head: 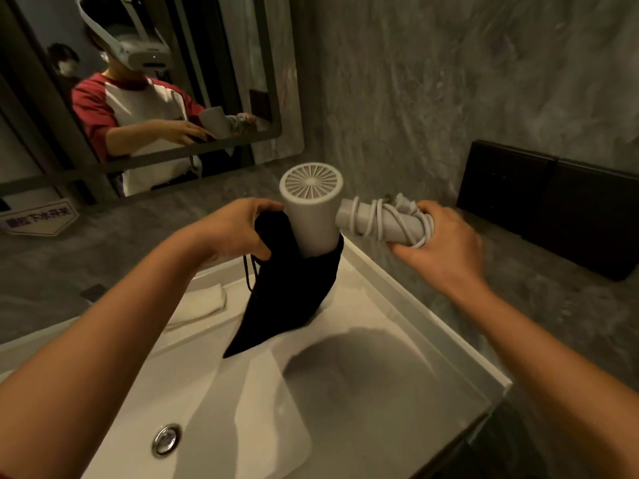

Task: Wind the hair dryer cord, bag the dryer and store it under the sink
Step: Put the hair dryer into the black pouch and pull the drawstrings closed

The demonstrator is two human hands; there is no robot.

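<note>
A white hair dryer (311,209) is held above the sink, its round rear grille facing up and its nozzle end down inside the mouth of a black drawstring bag (287,299). The grey cord (387,216) is wound around the dryer's handle, which sticks out to the right. My right hand (439,243) grips that handle over the cord coils. My left hand (238,229) pinches the bag's rim on the left side. The bag hangs limp, its tip resting on the sink's edge.
A white rectangular sink (432,344) lies below, with a drain (166,439) at the front left. A folded white towel (200,305) sits at its back left. A mirror (145,81) hangs on the grey wall; a black box (553,205) stands at the right.
</note>
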